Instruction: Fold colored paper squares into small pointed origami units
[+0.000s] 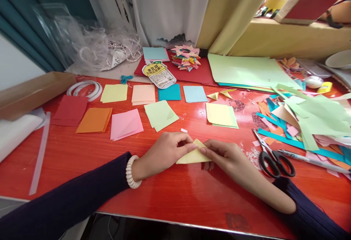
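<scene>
Holding the yellow paper (193, 156) between them over the red table (164, 203), the left hand (167, 150) and right hand (226, 156) are pinching and folding it. The fold is needing matched edges and firm pressing. Farther off, green squares (160, 113) are lying flat.

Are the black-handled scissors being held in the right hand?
No, the scissors lie on the red table beside the right forearm, while the right hand pinches the folded yellow paper.
</scene>
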Demonstrator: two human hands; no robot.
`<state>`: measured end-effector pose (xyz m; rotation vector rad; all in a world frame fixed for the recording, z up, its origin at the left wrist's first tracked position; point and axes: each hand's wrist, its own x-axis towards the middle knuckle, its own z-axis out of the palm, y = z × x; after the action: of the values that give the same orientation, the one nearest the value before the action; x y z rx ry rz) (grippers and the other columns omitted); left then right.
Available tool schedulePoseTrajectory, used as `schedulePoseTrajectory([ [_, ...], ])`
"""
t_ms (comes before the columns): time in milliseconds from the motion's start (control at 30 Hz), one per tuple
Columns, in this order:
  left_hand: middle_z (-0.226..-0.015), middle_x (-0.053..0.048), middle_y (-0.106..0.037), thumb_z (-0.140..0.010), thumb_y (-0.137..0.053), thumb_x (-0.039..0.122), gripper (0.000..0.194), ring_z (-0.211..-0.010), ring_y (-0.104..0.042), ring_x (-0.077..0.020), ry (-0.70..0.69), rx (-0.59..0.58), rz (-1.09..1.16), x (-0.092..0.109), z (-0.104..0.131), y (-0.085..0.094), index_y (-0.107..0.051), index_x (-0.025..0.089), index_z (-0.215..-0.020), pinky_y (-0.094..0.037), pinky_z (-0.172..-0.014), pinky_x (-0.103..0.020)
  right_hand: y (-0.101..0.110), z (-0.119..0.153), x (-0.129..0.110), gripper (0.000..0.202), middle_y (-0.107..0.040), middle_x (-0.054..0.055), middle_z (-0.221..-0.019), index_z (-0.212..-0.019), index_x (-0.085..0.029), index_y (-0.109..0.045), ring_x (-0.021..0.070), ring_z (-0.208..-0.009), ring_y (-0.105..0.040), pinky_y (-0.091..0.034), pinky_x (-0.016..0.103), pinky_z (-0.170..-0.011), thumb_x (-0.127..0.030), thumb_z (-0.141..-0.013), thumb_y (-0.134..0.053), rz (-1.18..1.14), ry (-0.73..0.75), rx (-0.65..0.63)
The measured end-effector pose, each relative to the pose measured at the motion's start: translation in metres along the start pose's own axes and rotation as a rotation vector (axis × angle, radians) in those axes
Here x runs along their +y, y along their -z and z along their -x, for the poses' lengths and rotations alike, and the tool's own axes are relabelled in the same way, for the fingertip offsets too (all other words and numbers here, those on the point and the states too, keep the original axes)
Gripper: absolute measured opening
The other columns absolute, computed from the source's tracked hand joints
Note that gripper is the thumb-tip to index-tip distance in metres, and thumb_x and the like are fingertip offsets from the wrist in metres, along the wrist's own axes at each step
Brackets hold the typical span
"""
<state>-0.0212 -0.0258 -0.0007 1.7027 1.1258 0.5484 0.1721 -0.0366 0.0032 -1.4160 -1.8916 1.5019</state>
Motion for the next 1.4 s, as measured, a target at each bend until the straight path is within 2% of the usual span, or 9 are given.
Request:
schedulePoseTrajectory([
  [300,-0.074,0.002,-0.057,-0.088,-0.046,0.038,0.027,-0.069,-0.050,-0.0093,-0.015,-0.016,-0.040,0.003,0.000,0.002,-0.059,0.016,-0.077,-0.035,-0.062,-0.022,0.000,0.000,0.001,0.031,-0.059,0.000,-0.058,-0.070,-0.019,-0.053,0.0127,-0.054,-0.055,-0.041,0.025,-0.055,-0.040,-0.090,-0.043,0.015,0.019,0.027],
  [433,-0.060,0.004,-0.049,-0.083,-0.051,0.043,0.033,-0.056,-0.041,-0.0075,0.017,-0.148,-0.114,0.007,0.001,0.007,-0.052,0.016,-0.065,-0.027,-0.051,-0.022,0.001,0.000,0.002,0.031,-0.058,0.001,-0.060,-0.072,-0.018,-0.056,0.0128,-0.056,-0.052,-0.038,0.024,-0.053,-0.040,-0.090,-0.043,0.089,0.055,0.117],
  [533,-0.066,0.002,-0.059,-0.083,-0.051,0.043,0.031,-0.060,-0.048,-0.0087,0.125,-0.244,-0.022,0.009,0.002,0.011,-0.057,0.016,-0.069,-0.031,-0.054,-0.021,0.001,0.000,0.003,0.030,-0.057,0.000,-0.060,-0.073,-0.018,-0.057,0.0121,-0.055,-0.049,-0.035,0.024,-0.050,-0.039,-0.090,-0.044,0.140,0.076,0.173],
  [667,-0.077,-0.001,-0.067,-0.082,-0.052,0.042,0.029,-0.065,-0.052,-0.0102,0.212,-0.312,0.135,0.007,0.003,0.012,-0.059,0.016,-0.073,-0.034,-0.057,-0.020,0.001,0.000,0.004,0.028,-0.055,0.000,-0.059,-0.077,-0.017,-0.058,0.0114,-0.053,-0.048,-0.035,0.023,-0.050,-0.038,-0.090,-0.044,0.151,0.106,0.190],
  [767,-0.076,-0.001,-0.066,-0.081,-0.053,0.040,0.029,-0.064,-0.050,-0.0087,0.202,-0.312,0.213,0.006,0.003,0.011,-0.060,0.015,-0.071,-0.034,-0.058,-0.020,0.001,0.000,0.004,0.026,-0.056,-0.001,-0.059,-0.079,-0.018,-0.059,0.0108,-0.052,-0.048,-0.035,0.022,-0.050,-0.035,-0.090,-0.044,0.169,0.148,0.206],
  [933,-0.056,0.004,-0.049,-0.078,-0.057,0.044,0.034,-0.047,-0.033,-0.0046,0.240,-0.303,0.229,0.007,0.004,0.011,-0.060,0.013,-0.065,-0.024,-0.047,-0.020,0.002,0.001,0.005,0.024,-0.056,-0.001,-0.058,-0.079,-0.018,-0.059,0.0106,-0.051,-0.048,-0.035,0.022,-0.049,-0.032,-0.090,-0.045,0.234,0.222,0.241],
  [1167,-0.062,0.002,-0.058,-0.077,-0.056,0.045,0.033,-0.044,-0.040,-0.0045,0.263,-0.230,0.183,0.001,0.004,0.008,-0.057,0.014,-0.067,-0.029,-0.043,-0.018,0.001,-0.001,0.003,0.020,-0.060,-0.001,-0.058,-0.081,-0.019,-0.060,0.0108,-0.051,-0.051,-0.037,0.022,-0.050,-0.031,-0.089,-0.046,0.268,0.224,0.256],
  [1233,-0.063,0.001,-0.059,-0.078,-0.055,0.044,0.031,-0.042,-0.044,-0.0047,0.284,-0.240,0.186,-0.001,0.003,0.007,-0.055,0.015,-0.068,-0.031,-0.042,-0.018,0.002,-0.001,0.004,0.021,-0.061,-0.001,-0.059,-0.081,-0.019,-0.060,0.0110,-0.051,-0.052,-0.037,0.023,-0.051,-0.031,-0.090,-0.046,0.242,0.207,0.234],
  [1400,-0.051,0.003,-0.053,-0.078,-0.056,0.041,0.029,-0.042,-0.050,-0.0074,0.308,-0.252,0.187,-0.003,0.002,0.006,-0.052,0.015,-0.066,-0.039,-0.043,-0.019,0.003,-0.004,0.004,0.027,-0.063,0.001,-0.062,-0.079,-0.018,-0.059,0.0127,-0.056,-0.057,-0.041,0.024,-0.055,-0.037,-0.090,-0.045,0.066,0.107,0.130],
])
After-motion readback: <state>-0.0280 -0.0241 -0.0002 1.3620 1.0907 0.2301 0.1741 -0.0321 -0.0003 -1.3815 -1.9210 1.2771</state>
